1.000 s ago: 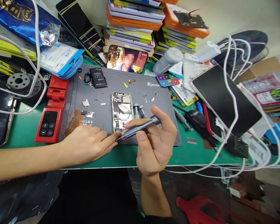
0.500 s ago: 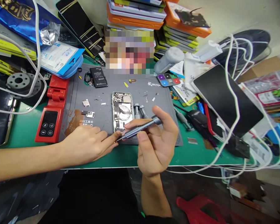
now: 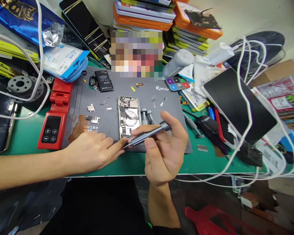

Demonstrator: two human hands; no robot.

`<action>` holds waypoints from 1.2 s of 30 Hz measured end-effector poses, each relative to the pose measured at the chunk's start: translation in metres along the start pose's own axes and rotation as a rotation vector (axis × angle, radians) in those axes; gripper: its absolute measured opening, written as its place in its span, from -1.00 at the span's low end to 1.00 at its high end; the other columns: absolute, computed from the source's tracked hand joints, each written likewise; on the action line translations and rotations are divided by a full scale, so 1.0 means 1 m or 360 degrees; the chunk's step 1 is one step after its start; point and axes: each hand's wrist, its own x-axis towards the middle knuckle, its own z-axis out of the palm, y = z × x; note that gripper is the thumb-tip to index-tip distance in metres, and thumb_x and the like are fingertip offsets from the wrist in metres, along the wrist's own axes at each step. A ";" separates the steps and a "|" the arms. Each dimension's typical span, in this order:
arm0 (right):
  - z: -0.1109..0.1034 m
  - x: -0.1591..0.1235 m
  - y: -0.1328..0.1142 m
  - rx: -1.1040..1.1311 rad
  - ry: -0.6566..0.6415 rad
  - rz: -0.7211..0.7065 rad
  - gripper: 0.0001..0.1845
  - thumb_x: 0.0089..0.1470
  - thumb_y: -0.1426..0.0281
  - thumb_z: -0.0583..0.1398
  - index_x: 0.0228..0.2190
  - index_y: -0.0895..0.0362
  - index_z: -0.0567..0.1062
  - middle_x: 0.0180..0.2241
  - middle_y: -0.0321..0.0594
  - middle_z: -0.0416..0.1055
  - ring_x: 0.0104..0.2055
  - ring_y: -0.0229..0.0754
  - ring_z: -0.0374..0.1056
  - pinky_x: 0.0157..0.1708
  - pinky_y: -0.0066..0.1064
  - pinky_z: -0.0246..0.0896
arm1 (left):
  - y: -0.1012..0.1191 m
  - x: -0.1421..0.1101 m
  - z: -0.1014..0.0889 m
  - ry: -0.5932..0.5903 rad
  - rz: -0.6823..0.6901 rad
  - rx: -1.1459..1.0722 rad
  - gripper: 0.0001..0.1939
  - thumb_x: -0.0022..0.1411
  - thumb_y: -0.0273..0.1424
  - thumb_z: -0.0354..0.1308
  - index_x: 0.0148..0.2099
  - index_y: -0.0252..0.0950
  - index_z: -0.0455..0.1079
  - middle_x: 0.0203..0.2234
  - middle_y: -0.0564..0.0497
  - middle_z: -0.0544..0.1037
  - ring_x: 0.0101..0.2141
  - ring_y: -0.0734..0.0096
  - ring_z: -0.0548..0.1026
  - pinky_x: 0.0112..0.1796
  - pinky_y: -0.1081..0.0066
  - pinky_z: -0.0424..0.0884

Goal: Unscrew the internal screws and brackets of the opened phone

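My right hand (image 3: 165, 153) is closed around a grey precision screwdriver (image 3: 147, 134), held slanted with its thin tip pointing down to the left. The tip ends at the lower edge of an opened phone (image 3: 131, 117), whose inner parts lie bare. My left hand (image 3: 94, 150) lies by the phone's bottom left corner, fingers pressed together and index fingertip beside the screwdriver tip. Whatever these fingers pinch, if anything, is too small to make out. Two more grey screwdrivers (image 3: 150, 117) lie right of the phone. A black phone battery (image 3: 104, 81) rests farther back.
A grey work mat (image 3: 107, 129) covers the table's middle, with small metal parts (image 3: 94, 119) scattered on it. A red device (image 3: 49, 130) stands left. White cables (image 3: 246, 120) and a dark tablet-like panel (image 3: 240, 104) crowd the right. Stacked cases (image 3: 142, 19) rise behind.
Both hands and the screwdriver keep nearly the same place and pose. The view has shifted very slightly; the area behind the mat, where a lit phone screen showed, is now pixelated.
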 end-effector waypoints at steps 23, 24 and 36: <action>0.001 -0.002 0.000 0.0197 0.0016 0.0116 -0.41 0.29 0.45 0.16 0.28 -0.15 0.33 -0.18 -0.26 0.66 -0.16 -0.11 0.60 -0.44 -0.27 0.55 | 0.001 0.000 0.001 -0.0033 -0.0015 -0.0018 -0.66 0.55 -0.26 0.02 0.11 -0.38 0.49 -0.56 0.14 0.47 -0.57 0.33 0.48 -0.59 0.30 0.32; 0.001 -0.002 0.000 0.0205 0.0011 0.0107 -0.41 0.29 0.46 0.16 0.29 -0.14 0.33 -0.18 -0.25 0.66 -0.16 -0.12 0.60 -0.43 -0.27 0.56 | 0.001 0.000 0.001 -0.0035 -0.0014 -0.0022 -0.66 0.55 -0.26 0.02 0.11 -0.38 0.49 -0.56 0.14 0.47 -0.57 0.33 0.48 -0.59 0.29 0.32; 0.002 0.000 -0.001 0.0203 0.0015 0.0069 -0.43 0.30 0.46 0.17 0.28 -0.12 0.34 -0.21 -0.24 0.64 -0.18 -0.11 0.58 -0.43 -0.25 0.55 | 0.001 -0.001 0.000 -0.0025 -0.0014 -0.0028 -0.65 0.56 -0.27 0.01 0.12 -0.39 0.48 -0.56 0.14 0.47 -0.57 0.32 0.48 -0.60 0.29 0.31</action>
